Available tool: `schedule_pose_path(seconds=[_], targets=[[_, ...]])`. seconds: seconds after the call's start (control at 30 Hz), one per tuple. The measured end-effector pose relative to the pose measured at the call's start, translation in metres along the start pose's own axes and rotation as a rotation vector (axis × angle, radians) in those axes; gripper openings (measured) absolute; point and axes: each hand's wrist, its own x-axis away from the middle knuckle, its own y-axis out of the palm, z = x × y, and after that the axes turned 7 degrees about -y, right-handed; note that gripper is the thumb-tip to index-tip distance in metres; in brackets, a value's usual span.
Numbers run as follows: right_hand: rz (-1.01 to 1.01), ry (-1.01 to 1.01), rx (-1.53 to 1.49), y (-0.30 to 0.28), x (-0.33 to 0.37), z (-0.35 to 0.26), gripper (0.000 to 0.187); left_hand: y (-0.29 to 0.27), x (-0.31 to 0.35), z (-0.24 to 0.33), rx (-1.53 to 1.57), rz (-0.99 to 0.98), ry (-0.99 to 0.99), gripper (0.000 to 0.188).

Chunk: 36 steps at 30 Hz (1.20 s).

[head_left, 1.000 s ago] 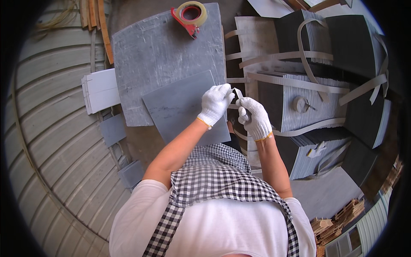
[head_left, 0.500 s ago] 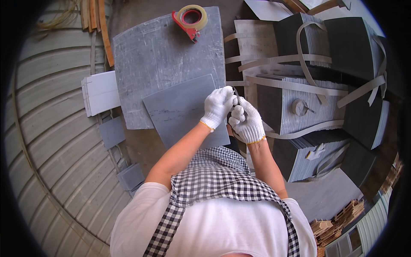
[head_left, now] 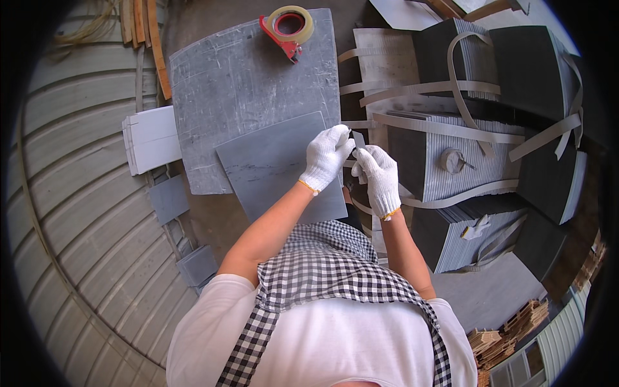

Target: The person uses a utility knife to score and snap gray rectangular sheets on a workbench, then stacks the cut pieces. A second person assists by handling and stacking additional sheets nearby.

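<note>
A grey slate-like tile [head_left: 271, 171] lies aslant on the near part of a scratched grey work slab [head_left: 245, 84]. Over the tile's right edge, my left hand [head_left: 327, 155] in a white knit glove is closed, with a small dark bit at its fingertips that I cannot make out. Just right of it, beyond the slab's edge, my gloved right hand [head_left: 379, 177] pinches a small flat grey strip [head_left: 360, 140] pointing up between the hands. The two hands are close together, and the fingers hide the strip's lower end.
A red tape dispenser [head_left: 284, 32] with clear tape sits at the slab's far edge. Strapped stacks of dark tiles [head_left: 474, 155] stand on the right. White boards [head_left: 151, 140] jut out on the left, beside ribbed metal sheeting [head_left: 84, 180].
My right hand has turned more upright and shifted slightly right, and the grey strip now shows more plainly. My left hand has barely moved; the tile has stayed nearly in place.
</note>
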Motion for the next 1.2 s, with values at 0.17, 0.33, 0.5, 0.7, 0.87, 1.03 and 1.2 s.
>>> schedule_pose_path(seconds=[0.17,0.33,0.5,0.7,0.87,1.03,1.2], targets=[[0.024,-0.008,0.047,0.001,-0.001,0.002,0.018,-0.001,-0.002,0.0,-0.039,0.02,0.054,0.028],[0.018,-0.028,0.071,0.0,-0.002,0.002,0.018,-0.001,-0.001,0.0,-0.039,0.027,0.066,0.028],[0.01,-0.05,0.128,-0.001,-0.002,0.002,0.019,-0.001,-0.002,0.0,-0.062,0.037,0.082,0.027],[0.009,-0.083,0.195,-0.001,-0.002,-0.002,0.019,-0.003,-0.001,0.001,-0.091,0.002,0.082,0.029],[0.011,-0.087,0.23,-0.003,-0.002,-0.003,0.019,-0.003,-0.003,0.003,-0.09,0.019,0.087,0.026],[-0.012,-0.152,0.366,-0.005,-0.003,-0.009,0.02,-0.005,-0.003,0.004,-0.112,0.003,0.104,0.027],[0.009,-0.173,0.42,-0.005,-0.001,-0.017,0.022,-0.004,-0.004,0.004,-0.093,0.032,0.111,0.023]])
